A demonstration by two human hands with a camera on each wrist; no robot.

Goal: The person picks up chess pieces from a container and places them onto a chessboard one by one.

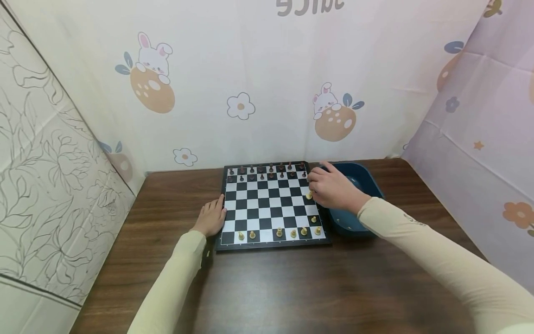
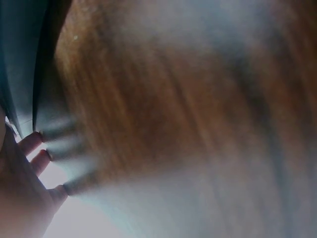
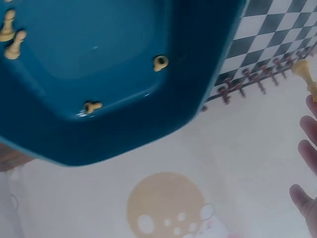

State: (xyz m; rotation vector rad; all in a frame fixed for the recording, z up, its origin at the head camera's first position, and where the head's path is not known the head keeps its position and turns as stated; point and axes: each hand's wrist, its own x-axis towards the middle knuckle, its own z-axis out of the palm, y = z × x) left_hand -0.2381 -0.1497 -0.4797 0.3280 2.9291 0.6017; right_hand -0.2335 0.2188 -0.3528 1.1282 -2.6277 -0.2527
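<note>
My right hand (image 1: pixel 333 189) pinches a pale yellow chess piece (image 3: pixel 304 72) by its fingertips, held over the right side of the chessboard (image 1: pixel 263 202). The piece's wide base points away from the fingers in the right wrist view. At the board's left edge, my left hand (image 1: pixel 211 219) rests with its fingers fairly straight, touching the rim. Several pale pieces (image 1: pixel 279 232) stand near the board's close edge, with one pale pawn (image 1: pixel 314 219) a row farther in at the right. Two rows of dark reddish-brown pieces (image 1: pixel 271 175) fill the far side.
A blue basin (image 1: pixel 371 178) stands right of the board, under my right forearm. Several pale pieces (image 3: pixel 14 45) lie loose inside it. The wooden table (image 1: pixel 179 197) meets a patterned cloth backdrop (image 1: pixel 208 134) just behind the board.
</note>
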